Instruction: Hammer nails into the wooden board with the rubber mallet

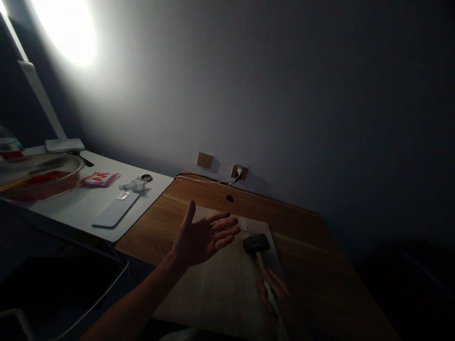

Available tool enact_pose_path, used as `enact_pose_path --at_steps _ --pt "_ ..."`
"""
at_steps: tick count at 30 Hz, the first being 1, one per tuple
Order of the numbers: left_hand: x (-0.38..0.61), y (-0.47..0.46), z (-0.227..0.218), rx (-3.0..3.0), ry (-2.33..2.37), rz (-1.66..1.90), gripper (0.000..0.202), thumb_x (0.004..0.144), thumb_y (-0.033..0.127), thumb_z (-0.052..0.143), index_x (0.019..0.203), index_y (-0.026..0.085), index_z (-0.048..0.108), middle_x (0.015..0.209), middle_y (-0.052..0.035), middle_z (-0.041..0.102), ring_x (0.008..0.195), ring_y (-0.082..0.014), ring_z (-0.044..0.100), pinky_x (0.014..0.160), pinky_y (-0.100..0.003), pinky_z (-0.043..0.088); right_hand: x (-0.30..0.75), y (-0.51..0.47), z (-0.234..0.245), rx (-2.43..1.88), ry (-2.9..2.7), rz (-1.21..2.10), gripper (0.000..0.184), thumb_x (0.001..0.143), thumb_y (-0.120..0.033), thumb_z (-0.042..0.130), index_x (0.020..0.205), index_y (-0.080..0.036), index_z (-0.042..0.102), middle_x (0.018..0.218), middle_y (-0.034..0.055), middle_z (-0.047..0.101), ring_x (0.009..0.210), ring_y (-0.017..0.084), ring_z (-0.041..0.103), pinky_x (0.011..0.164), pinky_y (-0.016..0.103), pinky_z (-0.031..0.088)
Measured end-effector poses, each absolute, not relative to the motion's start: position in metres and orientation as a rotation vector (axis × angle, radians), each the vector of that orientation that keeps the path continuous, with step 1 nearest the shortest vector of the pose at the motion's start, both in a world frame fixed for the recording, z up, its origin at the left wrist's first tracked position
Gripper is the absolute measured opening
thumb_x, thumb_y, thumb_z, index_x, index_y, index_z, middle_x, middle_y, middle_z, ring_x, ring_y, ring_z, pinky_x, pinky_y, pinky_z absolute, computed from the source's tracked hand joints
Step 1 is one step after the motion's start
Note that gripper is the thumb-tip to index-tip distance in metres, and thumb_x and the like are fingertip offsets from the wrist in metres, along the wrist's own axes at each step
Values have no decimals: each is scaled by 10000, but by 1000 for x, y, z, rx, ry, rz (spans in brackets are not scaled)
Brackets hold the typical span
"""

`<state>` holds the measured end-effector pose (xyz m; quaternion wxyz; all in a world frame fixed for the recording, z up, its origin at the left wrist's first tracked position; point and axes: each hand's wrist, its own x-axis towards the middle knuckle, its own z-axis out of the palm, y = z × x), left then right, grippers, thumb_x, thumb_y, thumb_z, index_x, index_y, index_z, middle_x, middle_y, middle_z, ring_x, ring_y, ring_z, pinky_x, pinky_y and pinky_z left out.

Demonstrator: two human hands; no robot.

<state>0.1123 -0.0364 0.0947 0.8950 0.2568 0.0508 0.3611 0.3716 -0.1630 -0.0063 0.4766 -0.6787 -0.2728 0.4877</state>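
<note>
My left hand [202,236] is held palm up above a pale wooden board [213,293], its fingers stretched out and thumb raised. Something tiny and light shows on it near the finger bases, too small to name. My right hand [275,291] is wrapped round the light handle of a mallet [256,243] with a dark head. The mallet's head is over the board's right part. Beyond it, a few tiny shiny bits [249,230] lie near the board's far edge. Dim light hides part of my right hand.
The board lies on a brown wooden table [302,237] against the wall. A white table [81,208] adjoins at left, bearing a phone [116,209], crumpled plastic [135,184], a clear bowl [53,177] and a lamp [42,90]. Cables [213,180] run to a wall socket [240,172].
</note>
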Motion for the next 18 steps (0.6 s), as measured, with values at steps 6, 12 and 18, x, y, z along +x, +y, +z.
enact_pose_path --at_steps 6,12,18 --pt "114 -37 93 678 204 742 860 889 821 208 1177 152 665 1226 -168 711 1140 -326 668 966 -451 509 357 -165 1 -1793 -666 1182 670 635 -777 670 1042 -246 671 555 -49 560 365 119 464 351 240 359" --pt "130 -18 58 1251 544 759 464 905 595 545 1036 162 650 1041 -131 738 965 -266 695 875 -391 518 358 -159 -4 -1745 -896 892 723 610 -704 740 1165 -246 674 1097 95 738 896 264 707 626 307 553" --pt "125 -1 11 2377 991 799 204 889 280 618 1075 213 672 1144 -111 690 1072 -279 622 986 -437 444 359 -161 -16 -1798 -820 1015 972 632 -710 707 1439 -240 440 1118 112 702 526 166 620 402 284 468"
